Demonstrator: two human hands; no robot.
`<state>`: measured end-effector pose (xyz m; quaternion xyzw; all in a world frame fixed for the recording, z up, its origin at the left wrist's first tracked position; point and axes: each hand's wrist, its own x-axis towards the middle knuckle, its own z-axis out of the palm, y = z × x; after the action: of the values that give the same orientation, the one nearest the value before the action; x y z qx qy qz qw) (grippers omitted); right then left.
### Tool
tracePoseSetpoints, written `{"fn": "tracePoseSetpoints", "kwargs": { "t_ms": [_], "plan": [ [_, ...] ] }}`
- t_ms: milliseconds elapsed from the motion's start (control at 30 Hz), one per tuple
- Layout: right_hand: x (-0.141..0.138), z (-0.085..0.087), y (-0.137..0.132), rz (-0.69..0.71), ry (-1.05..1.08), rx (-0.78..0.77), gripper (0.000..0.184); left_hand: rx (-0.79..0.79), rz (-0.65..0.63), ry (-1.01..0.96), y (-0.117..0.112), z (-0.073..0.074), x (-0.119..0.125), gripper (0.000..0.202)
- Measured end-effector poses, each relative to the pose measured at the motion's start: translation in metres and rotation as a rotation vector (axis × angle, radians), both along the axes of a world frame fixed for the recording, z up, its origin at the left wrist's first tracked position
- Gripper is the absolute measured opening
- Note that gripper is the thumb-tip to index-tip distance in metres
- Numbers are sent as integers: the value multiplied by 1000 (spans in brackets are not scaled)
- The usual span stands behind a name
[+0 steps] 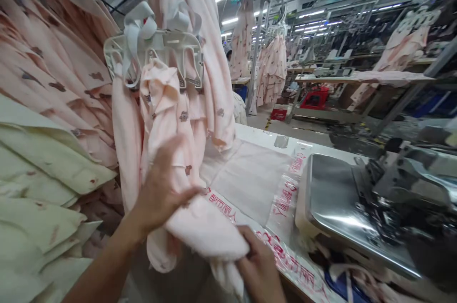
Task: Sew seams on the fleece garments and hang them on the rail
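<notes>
A pale pink fleecy garment piece (207,227) with small brown printed figures hangs from a white plastic clip hanger (167,45). My right hand (259,265) grips its lower end, with the fingers closed round the cloth. My left hand (162,188) is raised against the hanging cloth, its thumb stretched out to the right and its fingers spread, somewhat smeared by motion. White elastic bands (141,22) loop over the hanger. More pink pieces (124,146) hang from the same clips.
Pink garments (50,50) and pale green cloth pieces (43,188) crowd the left. On the white table (246,134) lies plastic sheeting (285,193) with red lettering. A sewing machine (403,188) with a shiny metal plate (332,188) stands at right. Other workstations (332,72) are behind.
</notes>
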<state>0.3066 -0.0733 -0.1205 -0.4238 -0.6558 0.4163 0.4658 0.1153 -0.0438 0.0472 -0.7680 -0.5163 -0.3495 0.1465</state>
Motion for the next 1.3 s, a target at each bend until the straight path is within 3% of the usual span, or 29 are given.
{"fn": "tracePoseSetpoints", "kwargs": {
  "t_ms": [67,100,133,200,233,267,333,400,467,533,633,733,833,900,1000,1067,1133,1200,1300],
  "plan": [
    [29,36,4,-38,-66,69,17,-119,-306,198,-2,4,18,61],
    [41,48,6,-102,-104,123,17,-80,-328,206,-2,-1,18,54],
    [51,56,9,-156,-148,170,18,26,-250,148,-2,-13,14,47],
    [63,60,12,-257,-230,217,21,250,172,-115,-7,-56,-9,43],
    [66,57,13,-283,-267,214,23,256,365,-166,-12,-87,-22,44],
    [67,53,14,-297,-293,203,24,104,468,-104,-20,-121,-34,45],
    [64,45,15,-298,-320,177,26,-206,514,48,-38,-190,-50,44],
    [59,42,15,-278,-318,156,25,-317,546,113,-55,-244,-54,38],
    [54,42,14,-265,-307,145,25,-403,576,174,-63,-273,-56,38],
    [51,43,11,-235,-307,144,25,-492,551,239,-63,-278,-66,43],
    [48,36,7,-184,-311,134,27,-628,438,339,-60,-260,-97,55],
    [45,25,6,-99,-329,89,31,-747,340,425,-58,-230,-125,50],
    [47,15,4,72,-383,86,41,-857,226,486,-53,-192,-121,33],
    [49,10,-2,188,-395,116,57,-919,93,504,-47,-153,-95,19],
    [42,-1,-21,301,-296,86,78,-915,-158,449,-37,-70,-34,10],
    [27,-9,-33,327,-155,65,85,-763,-273,199,-27,-10,8,16],
    [13,-14,-40,308,-32,97,79,-492,-271,25,-15,39,43,25],
    [15,-12,-42,244,-8,144,54,-313,-244,-19,-2,71,70,30],
    [64,1,-51,44,-183,167,41,-204,-265,119,8,92,90,33]
  ]
}}
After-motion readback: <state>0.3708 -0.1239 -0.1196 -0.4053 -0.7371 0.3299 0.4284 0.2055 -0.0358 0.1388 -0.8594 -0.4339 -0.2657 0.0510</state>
